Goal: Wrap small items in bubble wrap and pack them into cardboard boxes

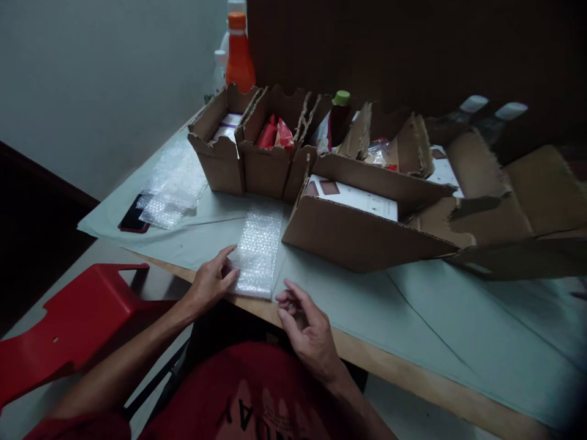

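A strip of clear bubble wrap [259,250] lies flat on the table in front of me, reaching the front edge. My left hand [213,281] is at its left side, with the thumb and fingers apart and the fingertips at the wrap's edge; nothing is held. By the wrap's lower right corner, my right hand [309,330] hovers near the table edge, its fingers loosely curled and apart, holding nothing. Whether its fingertips touch the wrap I cannot tell.
Cardboard bins [217,165] with packets and boxes line the back of the table [348,305]. More bubble wrap [177,177] partly covers a phone [134,217] at left. An orange bottle [239,58] stands behind. A red plastic stool [92,318] is at lower left.
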Tool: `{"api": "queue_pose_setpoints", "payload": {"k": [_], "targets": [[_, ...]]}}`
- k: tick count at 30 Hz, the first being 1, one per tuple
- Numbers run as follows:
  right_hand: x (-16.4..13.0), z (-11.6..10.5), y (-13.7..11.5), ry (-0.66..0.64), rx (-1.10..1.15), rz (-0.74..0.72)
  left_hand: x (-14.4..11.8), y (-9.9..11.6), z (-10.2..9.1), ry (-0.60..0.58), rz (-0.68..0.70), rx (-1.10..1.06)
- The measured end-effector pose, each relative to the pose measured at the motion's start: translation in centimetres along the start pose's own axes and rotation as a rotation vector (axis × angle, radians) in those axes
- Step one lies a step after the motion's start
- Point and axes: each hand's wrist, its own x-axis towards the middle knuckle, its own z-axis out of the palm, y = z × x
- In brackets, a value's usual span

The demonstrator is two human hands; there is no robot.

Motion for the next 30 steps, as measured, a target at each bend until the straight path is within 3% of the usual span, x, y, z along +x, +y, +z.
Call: {"api": "queue_pose_setpoints", "payload": {"k": [3, 7, 12, 16, 19, 23, 27, 30], "targets": [[0.7, 0.5, 0.3, -0.071, -0.456, -0.292, 0.3, -0.1, 0.4, 0.009, 0.022, 0.100], [2.7, 2.3, 1.0, -0.176, -0.738, -0.405, 0.4, 0.0, 0.9, 0.066, 0.131, 0.235], [3.3, 3.3, 1.7, -0.139, -0.733, -0.434, -1.6, -0.2, -0.4, 0.202, 0.418, 0.282], [2.9, 3.1, 1.4, -0.126, -0.624, -0.368, -4.0, -0.5, -1.0, 0.061, 0.590, 0.258], [2.8, 2.6, 1.2, -0.062, -0.526, -0.310, -4.0, -0.8, -0.3, 0.063, 0.516, 0.217], [2.6, 1.4, 1.0, 0.046, -0.653, -0.398, -2.5, -1.0, 0.8, 0.102, 0.391, 0.299], [2.9, 1.2, 1.4, -0.141, -0.765, -0.463, -2.0, -0.8, 0.9, 0.195, 0.392, 0.384], [3.5, 1.6, 1.6, -0.162, -0.734, -0.438, -2.7, -0.7, 0.3, 0.167, 0.499, 0.357]]}}
